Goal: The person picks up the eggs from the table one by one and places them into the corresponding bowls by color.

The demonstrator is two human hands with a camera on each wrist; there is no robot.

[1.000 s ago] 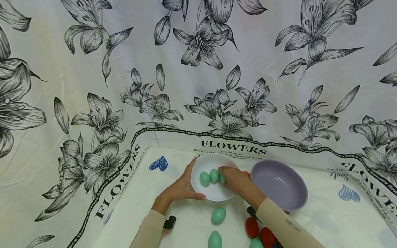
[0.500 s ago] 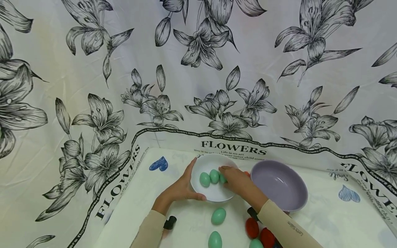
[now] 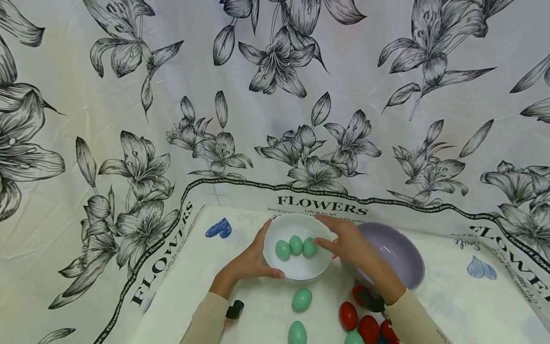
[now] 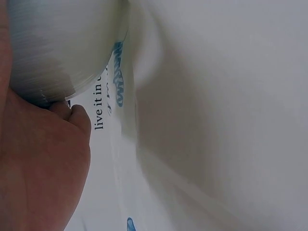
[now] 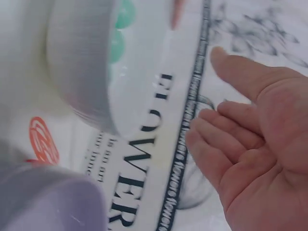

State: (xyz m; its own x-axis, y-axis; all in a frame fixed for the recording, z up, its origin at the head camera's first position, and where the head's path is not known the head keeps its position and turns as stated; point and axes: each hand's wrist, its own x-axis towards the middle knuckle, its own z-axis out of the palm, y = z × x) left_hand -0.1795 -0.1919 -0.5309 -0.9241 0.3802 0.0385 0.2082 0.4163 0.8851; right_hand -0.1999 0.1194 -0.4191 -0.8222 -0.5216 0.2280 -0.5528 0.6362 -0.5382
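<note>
Three mint-green eggs (image 3: 295, 244) lie side by side in a white bowl (image 3: 301, 270) in the head view. My left hand (image 3: 249, 263) grips the bowl's left side, thumb at the front and fingers round the far side. The left wrist view has the bowl's outer wall (image 4: 62, 43) resting against the hand (image 4: 38, 163). Over the bowl's right rim is my right hand (image 3: 354, 243), its thumb overlapping the rightmost egg in the head view. From the right wrist, that hand (image 5: 260, 144) appears with spread thumb, loosely bent fingers and nothing in its grasp.
Right of the white bowl stands a lavender bowl (image 3: 404, 260), partly behind the right forearm. Two green eggs (image 3: 302, 300) lie in front of the white bowl. Several red eggs (image 3: 348, 316) and another green one (image 3: 354, 337) cluster by the right sleeve. A flower-printed cloth (image 3: 275, 119) hangs behind.
My right hand has let go of the rightmost green egg, leaving it in the white bowl, and has moved right with its thumb and fingers spread. The left hand keeps its hold.
</note>
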